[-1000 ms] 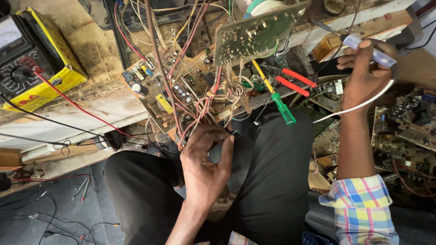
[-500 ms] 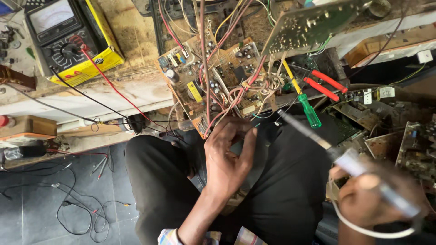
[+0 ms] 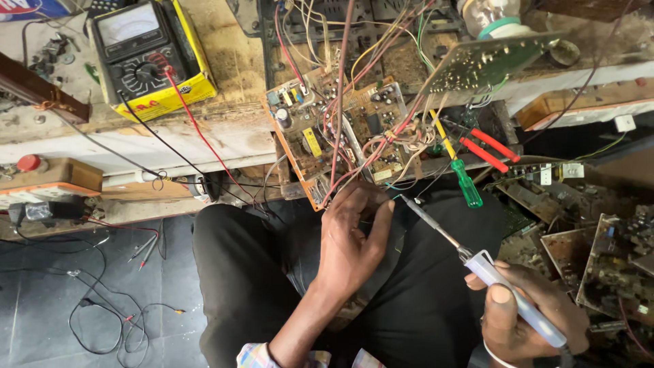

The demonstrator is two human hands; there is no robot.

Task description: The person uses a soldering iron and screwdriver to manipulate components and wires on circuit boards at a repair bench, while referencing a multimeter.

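We sit at a worn wooden workbench (image 3: 225, 129) whose front edge runs across the upper half of the view, our lap in black trousers (image 3: 238, 272) below it. Near the bench's far left corner a meter (image 3: 139, 51) with a dial rests in a yellow box (image 3: 174, 95), its red lead (image 3: 201, 136) and a black one trailing over the front edge. Over that edge near the middle hangs an orange-brown circuit board (image 3: 320, 136), tilted and tangled in coloured wires (image 3: 354, 61). A green board (image 3: 494, 61) stands above it to the right. Just right of the orange-brown board lie a screwdriver (image 3: 458, 167) with a yellow shaft and green handle and red-handled pliers (image 3: 487, 148). Scrap boards (image 3: 599, 266) pile at the right edge.

Our hands are apart. Our left hand (image 3: 351, 249) reaches up to the lower edge of the orange-brown board, fingers curled among the wires there; we cannot tell what they pinch. Our right hand (image 3: 528, 317) is closed around the pale handle of a soldering iron (image 3: 477, 259), thumb on top, its metal tip pointing up-left toward the left thumb.
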